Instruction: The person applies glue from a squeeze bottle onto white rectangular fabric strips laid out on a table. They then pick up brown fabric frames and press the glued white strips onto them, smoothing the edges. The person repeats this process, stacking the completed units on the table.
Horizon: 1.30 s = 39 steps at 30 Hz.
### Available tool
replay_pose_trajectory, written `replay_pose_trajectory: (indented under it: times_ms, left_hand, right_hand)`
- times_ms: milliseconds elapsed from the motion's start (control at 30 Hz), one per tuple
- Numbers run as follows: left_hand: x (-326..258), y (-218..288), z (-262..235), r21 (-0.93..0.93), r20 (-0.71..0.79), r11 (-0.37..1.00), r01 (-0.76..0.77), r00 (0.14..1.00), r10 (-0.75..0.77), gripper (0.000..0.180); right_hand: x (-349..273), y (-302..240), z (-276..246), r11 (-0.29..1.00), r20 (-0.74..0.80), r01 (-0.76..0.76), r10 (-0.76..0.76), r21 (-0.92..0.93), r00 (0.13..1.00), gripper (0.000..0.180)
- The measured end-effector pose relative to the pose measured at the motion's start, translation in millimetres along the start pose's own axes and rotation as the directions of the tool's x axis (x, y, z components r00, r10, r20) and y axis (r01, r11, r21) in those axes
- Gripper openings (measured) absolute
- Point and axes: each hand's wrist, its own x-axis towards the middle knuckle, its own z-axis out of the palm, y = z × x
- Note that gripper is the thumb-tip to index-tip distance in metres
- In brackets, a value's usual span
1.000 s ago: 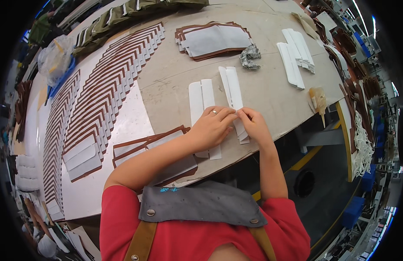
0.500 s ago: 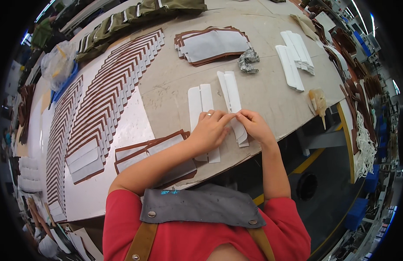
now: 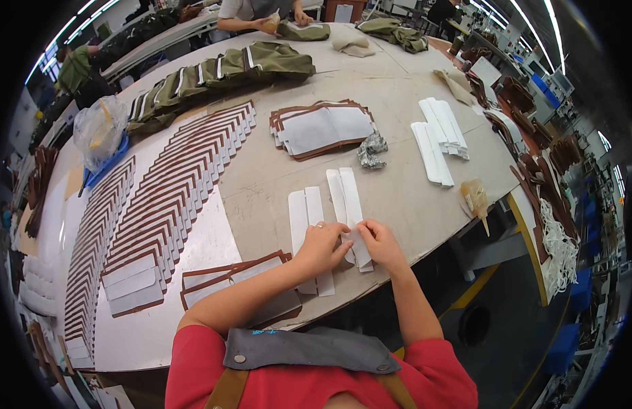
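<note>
I am watching the left grip (image 3: 321,247) curling over two long white strips (image 3: 343,194), which are lying side by side on the desk (image 3: 404,211) near the centre of the frame. The right grip (image 3: 382,247) is bringing its thumb and fingers to their right edge. Both are touching the strips, but I am not managing to tell whether either one is actually pinching, since the fingertips are hiding the contact.

As I am judging it, an uneven pull from one side could be skewing the strips out of line. Their lower ends are lying near the desk's front edge, so a drag toward the body could be carrying one over. The left wrist is crossing close by the neighbouring white pair (image 3: 298,211), and the forearm is passing over brown-edged panels (image 3: 210,278) at lower left of centre; a low sweep could be disturbing both.

Compared with half a second ago, the fingertips are standing slightly apart rather than meeting, the desk is sitting lower in the frame, and another person's hands (image 3: 301,16) are now showing at the top.
</note>
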Motion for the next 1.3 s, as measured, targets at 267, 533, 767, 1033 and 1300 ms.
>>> replay_pose_trajectory:
  times_ms: [267, 533, 767, 1033, 1300]
  left_hand:
    - [5.4, 2.8, 1.5, -0.259, 0.027, 0.948, 0.183, 0.983, -0.183, 0.023]
    - [1.5, 6.0, -4.1, -0.534, 0.27, 0.758, 0.375, 0.925, -0.268, 0.026]
    - [3.2, -2.9, -2.7, -0.504, 0.328, 0.739, 0.446, 0.891, -0.314, 0.032]
    - [-0.5, 7.9, -8.2, -0.466, 0.345, 0.77, 0.436, 0.891, -0.295, 0.034]
    - [-7.0, 6.9, -0.3, -0.557, 0.322, 0.699, 0.448, 0.893, -0.316, 0.033]
  right_hand:
    - [-0.8, 14.0, -14.8, 0.977, -0.19, -0.021, 0.062, 0.213, 0.98, 0.017]
    - [-7.2, -3.1, -78.7, 0.949, -0.582, 0.166, 0.023, 0.268, 0.813, 0.016]
    - [-22.0, -33.1, -115.8, 0.736, -0.671, -0.031, -0.598, -0.676, 0.437, 0.014]
    - [-7.6, 11.9, -51.7, 0.316, 0.018, 0.227, -0.547, -0.921, 0.837, 0.016]
    - [-5.0, 12.3, -36.0, 0.327, 0.027, 0.252, -0.563, -0.911, 0.826, 0.014]
